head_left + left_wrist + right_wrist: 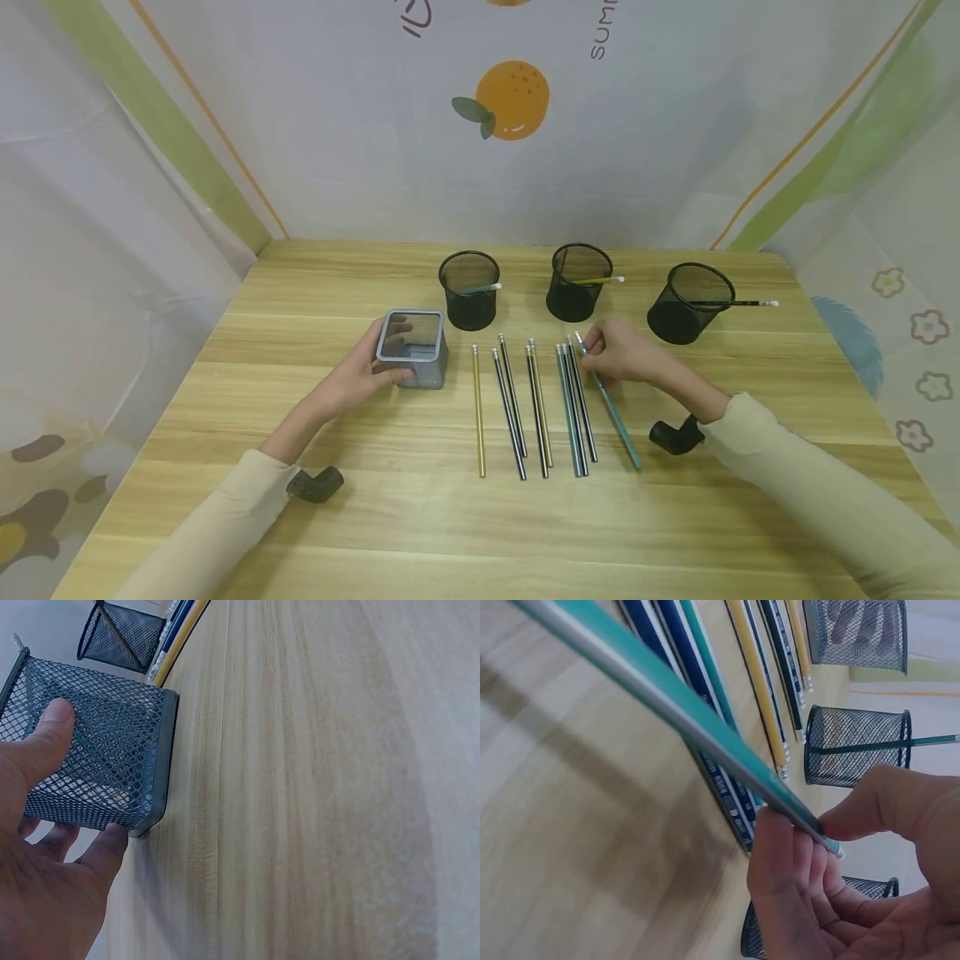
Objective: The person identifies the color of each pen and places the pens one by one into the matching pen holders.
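My left hand (pixel 363 375) grips a grey square mesh pen holder (pixel 426 373), thumb on its near side and fingers round the other; in the left wrist view the mesh wall (pixel 112 750) shows beside the thumb. Between thumb and fingers, my right hand (pixel 621 352) pinches a teal pencil (pixel 621 429) near its white eraser end. The pencil slants down toward the front of the table, and in the right wrist view its shaft (pixel 667 712) crosses above other pencils. Just left of this hand lie dark blue pencils (pixel 582 417) and another teal pencil (pixel 567 408).
Behind stand three round black mesh cups: the left (pixel 471 312) holds a teal pencil, the middle (pixel 572 302) a yellow one, the right (pixel 672 321) a black one. More pencils lie in a row, including a yellow one (pixel 479 417), on the wooden table (pixel 420 533).
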A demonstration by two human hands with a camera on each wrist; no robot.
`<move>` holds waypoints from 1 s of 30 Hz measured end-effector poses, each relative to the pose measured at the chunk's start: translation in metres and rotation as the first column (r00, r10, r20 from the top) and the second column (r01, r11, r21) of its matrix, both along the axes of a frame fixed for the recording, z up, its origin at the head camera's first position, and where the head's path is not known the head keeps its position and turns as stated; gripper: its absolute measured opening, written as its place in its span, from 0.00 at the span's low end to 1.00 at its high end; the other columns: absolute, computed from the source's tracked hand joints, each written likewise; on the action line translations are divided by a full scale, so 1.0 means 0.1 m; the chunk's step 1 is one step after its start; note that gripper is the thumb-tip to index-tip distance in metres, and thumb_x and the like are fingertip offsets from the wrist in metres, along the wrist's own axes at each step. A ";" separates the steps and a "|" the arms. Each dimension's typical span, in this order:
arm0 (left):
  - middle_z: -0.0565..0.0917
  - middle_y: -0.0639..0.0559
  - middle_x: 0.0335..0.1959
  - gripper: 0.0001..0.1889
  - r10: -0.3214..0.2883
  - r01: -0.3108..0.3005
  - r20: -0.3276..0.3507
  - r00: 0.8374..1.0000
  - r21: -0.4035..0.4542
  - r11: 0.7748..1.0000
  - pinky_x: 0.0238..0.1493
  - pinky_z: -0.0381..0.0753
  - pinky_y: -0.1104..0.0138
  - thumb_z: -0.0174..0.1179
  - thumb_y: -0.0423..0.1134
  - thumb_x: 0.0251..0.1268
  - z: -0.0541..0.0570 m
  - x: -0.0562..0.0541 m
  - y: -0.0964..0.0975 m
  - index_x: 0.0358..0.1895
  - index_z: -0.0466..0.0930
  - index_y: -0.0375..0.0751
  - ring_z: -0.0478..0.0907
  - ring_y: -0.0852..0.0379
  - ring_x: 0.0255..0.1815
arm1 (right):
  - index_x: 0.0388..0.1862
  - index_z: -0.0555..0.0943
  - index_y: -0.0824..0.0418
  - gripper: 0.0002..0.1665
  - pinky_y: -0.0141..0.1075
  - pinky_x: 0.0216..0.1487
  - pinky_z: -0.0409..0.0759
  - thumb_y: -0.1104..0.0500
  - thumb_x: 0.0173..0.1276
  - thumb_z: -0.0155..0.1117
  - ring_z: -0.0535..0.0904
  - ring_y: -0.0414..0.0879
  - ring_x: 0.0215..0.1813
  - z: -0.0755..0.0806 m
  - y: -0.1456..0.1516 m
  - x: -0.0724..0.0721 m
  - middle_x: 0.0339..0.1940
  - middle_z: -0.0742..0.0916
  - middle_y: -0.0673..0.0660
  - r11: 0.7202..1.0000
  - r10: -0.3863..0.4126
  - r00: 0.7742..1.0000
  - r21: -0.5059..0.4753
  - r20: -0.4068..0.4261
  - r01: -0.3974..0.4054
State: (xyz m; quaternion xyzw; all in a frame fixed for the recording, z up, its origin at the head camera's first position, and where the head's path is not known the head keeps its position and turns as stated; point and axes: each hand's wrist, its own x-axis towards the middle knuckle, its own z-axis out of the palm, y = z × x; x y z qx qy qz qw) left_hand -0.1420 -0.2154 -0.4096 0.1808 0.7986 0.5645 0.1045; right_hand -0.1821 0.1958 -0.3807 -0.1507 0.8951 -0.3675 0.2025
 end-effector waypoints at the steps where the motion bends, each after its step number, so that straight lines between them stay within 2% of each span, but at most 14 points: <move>1: 0.60 0.35 0.76 0.43 0.000 0.000 -0.001 1.000 -0.001 1.000 0.70 0.66 0.41 0.67 0.25 0.65 0.00 0.00 0.00 0.78 0.50 0.37 0.56 0.35 0.76 | 0.41 0.75 0.74 0.09 0.37 0.27 0.88 0.71 0.61 0.60 0.83 0.47 0.25 0.01 0.00 0.00 0.33 0.81 0.61 1.000 0.003 1.000 -0.008 0.005 -0.003; 7: 0.60 0.35 0.76 0.43 -0.004 0.004 -0.008 1.000 -0.006 1.000 0.70 0.66 0.41 0.66 0.25 0.65 -0.01 -0.01 -0.01 0.79 0.50 0.37 0.56 0.35 0.76 | 0.42 0.74 0.74 0.09 0.41 0.30 0.90 0.71 0.63 0.60 0.82 0.48 0.26 0.10 0.00 0.01 0.34 0.80 0.61 0.999 -0.008 1.000 -0.038 0.030 0.009; 14: 0.60 0.34 0.76 0.44 -0.001 0.001 -0.010 1.000 -0.005 1.000 0.70 0.66 0.40 0.67 0.24 0.65 0.00 0.00 0.00 0.78 0.50 0.35 0.57 0.34 0.76 | 0.47 0.73 0.75 0.12 0.40 0.31 0.88 0.70 0.65 0.58 0.81 0.48 0.26 0.26 -0.02 0.05 0.35 0.81 0.63 0.999 0.032 0.999 -0.032 -0.037 -0.033; 19: 0.60 0.34 0.76 0.44 0.000 0.000 -0.006 1.000 0.003 1.000 0.70 0.66 0.41 0.66 0.24 0.65 0.00 0.00 0.00 0.79 0.49 0.35 0.56 0.34 0.76 | 0.47 0.72 0.73 0.11 0.46 0.32 0.88 0.70 0.67 0.57 0.79 0.49 0.28 0.36 -0.04 0.08 0.36 0.80 0.62 0.998 0.048 0.997 -0.047 -0.067 -0.052; 24: 0.59 0.34 0.76 0.44 -0.004 0.004 -0.008 1.000 0.007 1.000 0.70 0.67 0.42 0.66 0.23 0.65 0.01 0.01 0.00 0.79 0.49 0.35 0.56 0.33 0.76 | 0.46 0.72 0.71 0.10 0.43 0.30 0.86 0.70 0.67 0.55 0.78 0.51 0.33 0.44 -0.04 0.09 0.37 0.80 0.62 0.996 0.049 0.992 -0.069 -0.115 -0.058; 30: 0.59 0.33 0.76 0.44 -0.007 0.008 -0.011 1.000 0.004 1.000 0.70 0.67 0.42 0.66 0.23 0.65 0.01 0.01 0.00 0.78 0.49 0.34 0.57 0.33 0.75 | 0.48 0.71 0.73 0.11 0.41 0.33 0.87 0.70 0.68 0.54 0.78 0.53 0.37 0.50 -0.03 0.06 0.38 0.79 0.63 0.991 0.018 0.993 -0.133 -0.121 -0.034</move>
